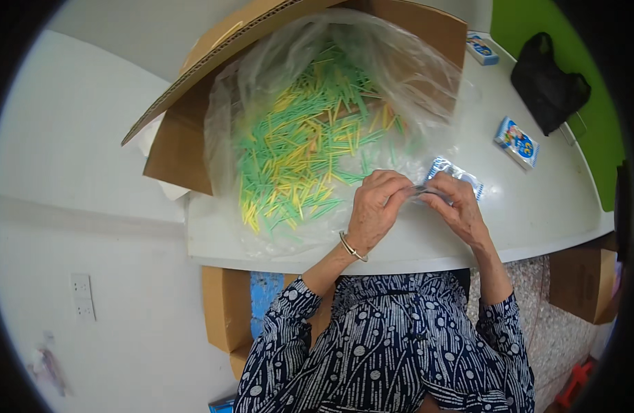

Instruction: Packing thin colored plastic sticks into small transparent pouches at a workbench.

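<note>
The person's left hand [377, 206] is bent inward, its thumb and fingertips pinched on one side of a small, thin, silvery-grey packet [417, 191]. The right hand [460, 206] grips the packet's other side between thumb and curled fingers, so the piece sits between the two hands—mostly covered by them, and whatever it contains cannot be made out. Both hands are above the near part of a white table [537, 217].

Just beyond the right hand's knuckles, and partly hidden by them, lies a silver-and-blue foil packet [449, 167]; whether the fingers touch it cannot be told. Farther to the right of that hand lies a blue-and-white printed packet [518, 143], with a black plastic bag [550, 82] beyond it. A smaller-looking blue-and-white box [482, 49] lies well past the right hand, near the table's far side.

Ahead and to the left of the left hand, a heap of thin green and yellow sticks [296, 155] spreads over a clear plastic liner [224, 124] at the mouth of an open cardboard box [183, 148]. A metal bangle [352, 248] circles the left wrist—just above a dark patterned sleeve [279, 330].
</note>
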